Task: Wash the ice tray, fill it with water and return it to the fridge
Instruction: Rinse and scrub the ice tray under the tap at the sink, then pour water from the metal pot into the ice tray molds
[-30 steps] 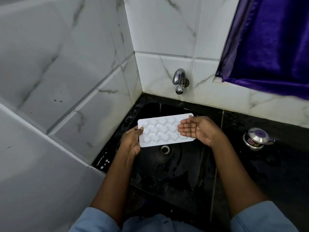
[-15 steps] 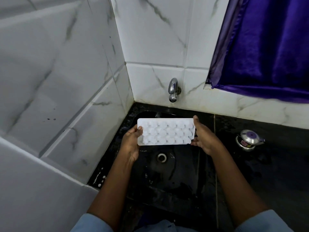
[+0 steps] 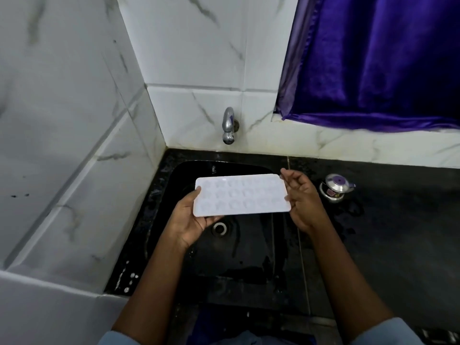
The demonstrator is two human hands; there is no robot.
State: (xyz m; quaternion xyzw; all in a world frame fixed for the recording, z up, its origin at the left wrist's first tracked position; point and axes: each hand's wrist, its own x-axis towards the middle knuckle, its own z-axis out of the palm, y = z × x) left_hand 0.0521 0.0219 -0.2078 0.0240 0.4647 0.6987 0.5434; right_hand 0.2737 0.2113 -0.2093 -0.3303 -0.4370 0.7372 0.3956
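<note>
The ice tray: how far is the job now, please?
Early stage. The white ice tray is out of the fridge and held over the black sink: the left hand grips its end, the right hand is open beside it. No water runs from the tap. Washing, filling and returning remain.

White ice tray (image 3: 241, 195), moulded cavities up, held over sink.

Our left hand (image 3: 193, 220): palm up, fingers curled in a grip.
Our right hand (image 3: 300, 199): fingers loosely spread, arm extended.
</note>
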